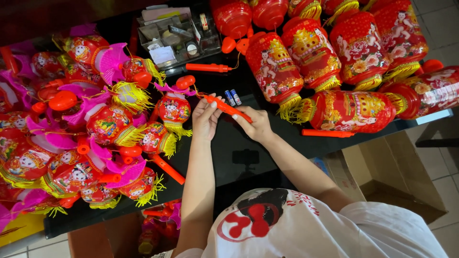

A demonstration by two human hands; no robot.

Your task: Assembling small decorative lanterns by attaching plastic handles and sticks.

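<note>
Between both hands' fingers (213,106), orange handle (228,108)

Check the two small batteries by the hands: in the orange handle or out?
Out. Both batteries lie loose on the black table, just beyond the orange handle that both hands hold.

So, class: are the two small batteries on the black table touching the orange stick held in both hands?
Apart. The head view shows a strip of black table between the batteries and the orange stick.

I see large red cylindrical paper lanterns (334,57) crowding the glossy black table (229,153) at upper right, small pink-winged lanterns (95,124) heaped left, a clear plastic organiser tray (177,36) behind, and a brown cardboard box (397,177) on the floor.
</note>
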